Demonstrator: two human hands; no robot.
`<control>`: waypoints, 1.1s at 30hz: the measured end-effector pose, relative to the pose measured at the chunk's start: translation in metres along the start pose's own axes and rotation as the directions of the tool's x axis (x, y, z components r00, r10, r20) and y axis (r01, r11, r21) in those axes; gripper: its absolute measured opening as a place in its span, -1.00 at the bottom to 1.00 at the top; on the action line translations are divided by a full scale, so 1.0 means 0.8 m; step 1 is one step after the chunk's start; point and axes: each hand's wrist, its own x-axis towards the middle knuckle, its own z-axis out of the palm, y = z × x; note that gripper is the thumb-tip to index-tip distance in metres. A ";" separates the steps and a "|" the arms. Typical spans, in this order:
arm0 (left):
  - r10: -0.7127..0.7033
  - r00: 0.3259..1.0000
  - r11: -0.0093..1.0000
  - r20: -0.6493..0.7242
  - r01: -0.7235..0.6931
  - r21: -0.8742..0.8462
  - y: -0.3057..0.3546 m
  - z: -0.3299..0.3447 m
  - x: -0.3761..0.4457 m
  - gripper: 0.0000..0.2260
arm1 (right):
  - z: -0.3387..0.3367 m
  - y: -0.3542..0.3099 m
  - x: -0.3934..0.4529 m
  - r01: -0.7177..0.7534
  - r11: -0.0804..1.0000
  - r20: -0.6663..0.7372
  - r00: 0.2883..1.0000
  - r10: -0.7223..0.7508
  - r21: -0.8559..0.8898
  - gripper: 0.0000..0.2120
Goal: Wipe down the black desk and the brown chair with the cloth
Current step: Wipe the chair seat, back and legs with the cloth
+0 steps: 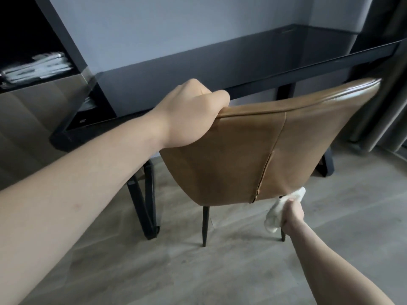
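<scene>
At the chair [253, 150] top, left hand [189, 113] grips; right hand [291, 214] clutches cloth [275, 216].

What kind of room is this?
Probably a study or bedroom work corner at home: a black desk stands against the wall, a brown chair sits at it, and a curtain hangs beside them.

The brown chair [264, 142] is covered in smooth, leather-like upholstery with a soft sheen, brightest along its top edge; raised seams are stitched down its back. Behind the chair, the black desk [220, 69] is topped with a glossy, mirror-like surface. At the chair's lower edge, a soft, crumpled white cloth [275, 214] is seen. Beneath the chair, matt wood-grain flooring [220, 271] is laid.
</scene>
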 end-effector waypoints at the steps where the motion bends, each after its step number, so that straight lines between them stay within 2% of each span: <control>1: -0.016 1.000 1.000 0.018 0.016 -0.001 0.004 -0.001 -0.003 -0.61 | -0.006 0.001 0.011 0.080 0.996 0.043 0.996 -0.079 -0.028 -0.41; 4: -0.041 0.999 0.999 0.029 0.041 0.004 0.006 -0.002 -0.004 -0.60 | -0.028 -0.004 0.039 0.187 0.982 0.093 0.978 -0.186 -0.002 -0.58; 8: -0.103 0.993 0.994 0.049 0.102 0.023 0.010 -0.007 -0.007 -0.54 | -0.036 -0.021 -0.063 0.216 0.972 0.108 0.968 -0.226 0.094 -0.68; 13: -0.149 0.988 0.988 0.042 0.148 0.034 0.016 -0.012 -0.016 -0.50 | -0.027 -0.060 -0.186 0.356 0.934 0.093 0.929 -0.357 0.025 -0.58; 15: -0.158 0.987 0.987 0.041 0.157 0.037 0.018 -0.014 -0.020 -0.51 | -0.018 -0.070 -0.230 0.468 0.883 0.116 0.875 -0.470 0.039 -0.53; 18: -0.146 0.989 0.988 0.032 0.144 0.052 0.023 -0.016 -0.024 -0.57 | -0.012 -0.076 -0.280 0.640 0.764 0.123 0.754 -0.646 0.088 -0.59; 22: -0.120 0.990 0.991 0.068 0.116 0.065 0.015 -0.018 -0.018 -0.62 | -0.008 -0.060 -0.332 0.766 0.629 0.125 0.617 -0.777 0.132 -0.68; 25: -0.111 0.986 0.993 0.122 0.106 0.050 0.004 -0.018 -0.007 -0.69 | 0.005 -0.033 -0.346 0.817 0.558 0.108 0.548 -0.830 0.145 -0.66; 29: -0.083 0.978 0.997 0.193 0.081 0.019 -0.012 -0.013 0.006 -0.66 | 0.021 -0.017 -0.357 0.805 0.565 0.065 0.564 -0.823 0.178 -0.55; 33: -0.066 0.960 0.997 0.272 0.077 -0.029 -0.022 -0.012 0.008 -0.59 | 0.031 -0.019 -0.373 0.767 0.615 0.005 0.625 -0.781 0.181 -0.59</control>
